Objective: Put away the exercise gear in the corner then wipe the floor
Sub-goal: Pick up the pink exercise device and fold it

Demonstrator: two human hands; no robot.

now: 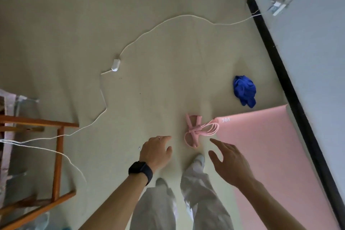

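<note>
Both arms are extended downward; left hand (155,152) loosely curled, right hand (228,162) spread wide, nothing held, near bundled pink skipping rope (196,130).

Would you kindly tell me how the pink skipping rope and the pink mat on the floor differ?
The skipping rope is a small knotted bundle of loops; the mat is a broad flat sheet. The skipping rope lies on open floor; the mat runs beside the dark skirting. Both are pink and rest on the floor.

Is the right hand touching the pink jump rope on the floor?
Apart. The head view shows a strip of bare floor between the fingertips of the right hand and the pink jump rope; the fingers are spread open.
</note>
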